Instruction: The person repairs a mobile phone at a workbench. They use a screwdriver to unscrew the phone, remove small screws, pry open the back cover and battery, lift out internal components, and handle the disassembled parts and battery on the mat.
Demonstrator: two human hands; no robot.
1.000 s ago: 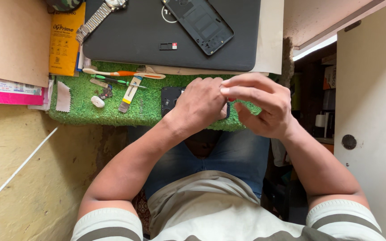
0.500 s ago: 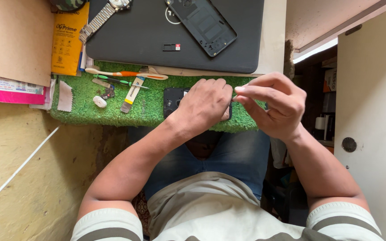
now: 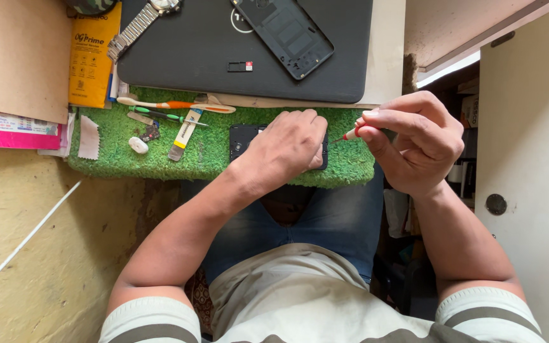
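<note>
A black phone (image 3: 241, 141) lies flat on a green turf mat (image 3: 135, 162). My left hand (image 3: 290, 145) rests palm-down on the phone and covers most of it. My right hand (image 3: 411, 145) is raised just off the mat's right end, fingers pinched on a small red-and-white screwdriver (image 3: 349, 134) whose tip points left toward the phone. The tip is apart from the phone.
A closed black laptop (image 3: 211, 44) lies behind the mat with a phone back cover (image 3: 284, 35) and a metal wristwatch (image 3: 136, 25) on it. A toothbrush (image 3: 173, 105), tweezers and small parts sit on the mat's left. A yellow box (image 3: 90, 57) and cardboard are at left.
My right hand has drawn away to the right from the left hand and lifted the screwdriver off the phone. My left hand stays on the phone.
</note>
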